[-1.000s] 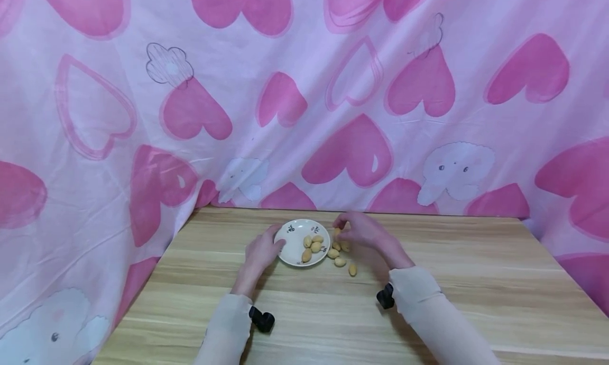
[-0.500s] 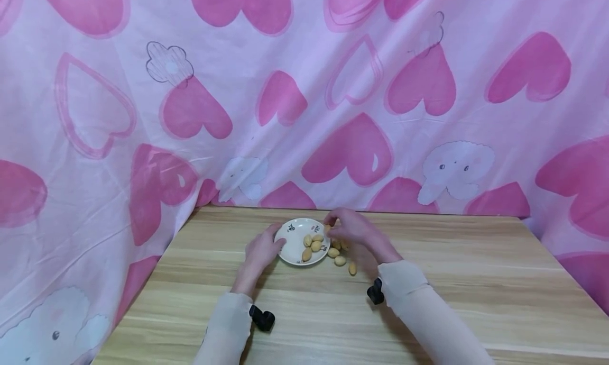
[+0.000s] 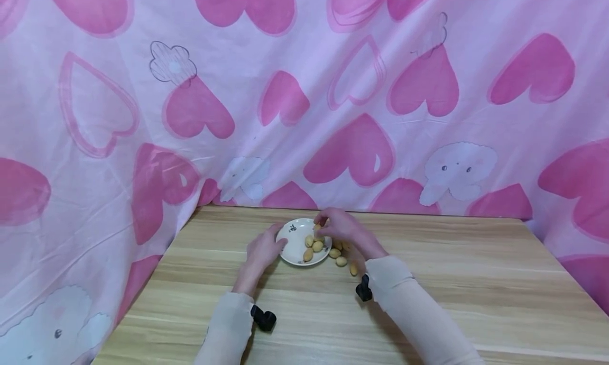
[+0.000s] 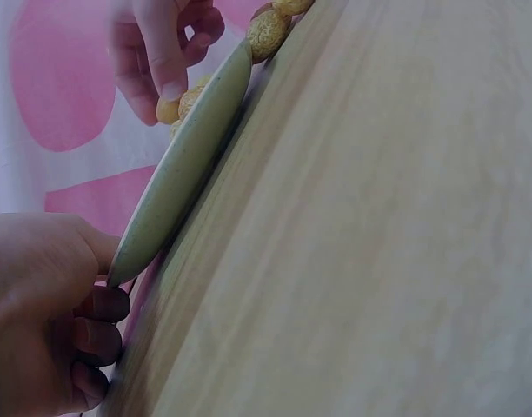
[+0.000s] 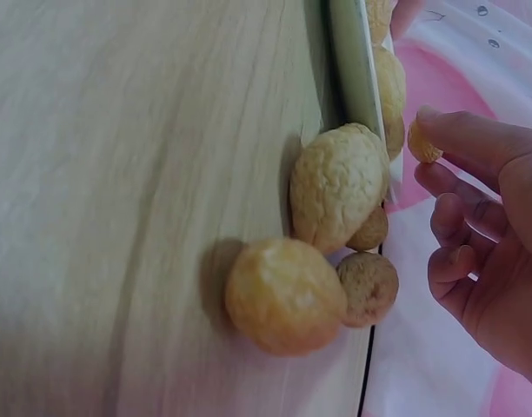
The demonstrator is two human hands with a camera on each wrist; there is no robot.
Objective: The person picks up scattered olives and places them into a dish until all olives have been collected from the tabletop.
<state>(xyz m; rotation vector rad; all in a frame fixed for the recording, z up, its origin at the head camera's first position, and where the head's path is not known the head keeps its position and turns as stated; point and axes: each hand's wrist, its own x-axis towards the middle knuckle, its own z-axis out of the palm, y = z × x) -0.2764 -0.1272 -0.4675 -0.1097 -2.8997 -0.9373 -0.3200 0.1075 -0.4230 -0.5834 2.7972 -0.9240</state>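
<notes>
A small white plate (image 3: 291, 243) with dark printed marks lies on the table. Several wrinkled, tan oval nuts rest in its right half, such as one nut (image 3: 308, 254) near the front rim. My left hand (image 3: 263, 249) grips the plate's left rim; the left wrist view shows the thumb at the edge and curled fingers beneath. Over the plate's right side, my right hand (image 3: 343, 228) pinches one tan nut (image 5: 423, 143) between thumb and fingertip. That nut is apart from the plate's surface in the right wrist view. The exact kind of nut is unclear.
Several loose nuts (image 3: 341, 261) lie on the wooden table (image 3: 452, 280) just right of the plate, partly hidden by my right hand. A pink heart-patterned cloth (image 3: 347, 148) hangs along the table's back edge. Each sleeve carries a small black wrist camera (image 3: 263, 318).
My right hand has moved left with the pinched nut, from beside the loose nuts to above the plate. The left hand stays on the rim.
</notes>
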